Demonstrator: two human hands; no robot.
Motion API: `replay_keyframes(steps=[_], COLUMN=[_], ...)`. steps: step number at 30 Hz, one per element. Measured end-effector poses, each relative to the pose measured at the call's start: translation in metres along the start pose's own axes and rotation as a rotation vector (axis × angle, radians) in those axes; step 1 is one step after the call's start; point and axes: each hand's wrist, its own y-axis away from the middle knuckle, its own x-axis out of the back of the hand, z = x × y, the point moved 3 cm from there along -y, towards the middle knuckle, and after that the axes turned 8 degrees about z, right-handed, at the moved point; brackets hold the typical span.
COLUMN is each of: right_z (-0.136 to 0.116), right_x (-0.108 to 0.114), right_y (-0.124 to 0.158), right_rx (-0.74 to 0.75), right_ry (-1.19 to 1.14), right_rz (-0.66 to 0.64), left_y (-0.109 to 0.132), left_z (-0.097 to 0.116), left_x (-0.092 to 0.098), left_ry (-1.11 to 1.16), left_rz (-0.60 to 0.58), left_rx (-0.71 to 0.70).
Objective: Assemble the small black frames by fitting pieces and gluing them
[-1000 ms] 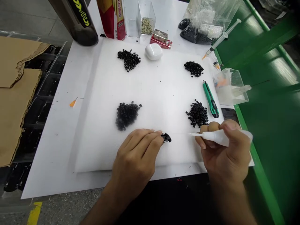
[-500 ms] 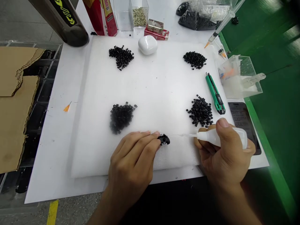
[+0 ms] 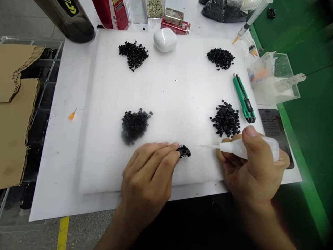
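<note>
My left hand (image 3: 147,173) pinches a small black assembled plastic piece (image 3: 184,151) with its fingertips against the white foam sheet (image 3: 177,93). My right hand (image 3: 253,166) grips a white squeeze bottle (image 3: 246,148), whose thin nozzle points left toward that piece. The nozzle tip is close to the piece, and I cannot tell whether they touch. Several heaps of small black plastic bits lie on the foam, including one (image 3: 134,126) above my left hand and one (image 3: 225,119) above my right hand.
A green utility knife (image 3: 244,99) lies on the foam's right edge. A white round case (image 3: 164,40), a syringe (image 3: 251,22) and a clear acrylic box (image 3: 273,79) stand beyond. Cardboard sheets (image 3: 13,104) lie left of the white board (image 3: 62,156), and a phone (image 3: 274,130) lies right.
The view has shifted, so everything on the table sits a little differently in the picture. My hands keep the same hold, with the bottle's nozzle still directed at the small black piece.
</note>
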Motion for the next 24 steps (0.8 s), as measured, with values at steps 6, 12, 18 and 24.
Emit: replay_keyframes(steps=[6, 12, 18, 24], right_z=[-0.0007, 0.0000, 0.0008, 0.0013], right_x=[-0.0007, -0.0006, 0.0002, 0.0032], right_y=[0.0010, 0.0010, 0.0013, -0.0012], right_rx=[-0.018, -0.011, 0.001, -0.002], right_ry=[0.023, 0.000, 0.017, -0.043], right_rz=[0.027, 0.042, 0.041, 0.092], left_y=[-0.0002, -0.0006, -0.0004, -0.0015], left_z=[-0.0002, -0.0003, 0.0000, -0.0002], left_x=[0.0007, 0.0004, -0.0009, -0.0012], left_ry=[-0.002, 0.004, 0.000, 0.014], left_rz=[-0.003, -0.008, -0.007, -0.007], left_rx=[0.003, 0.004, 0.002, 0.021])
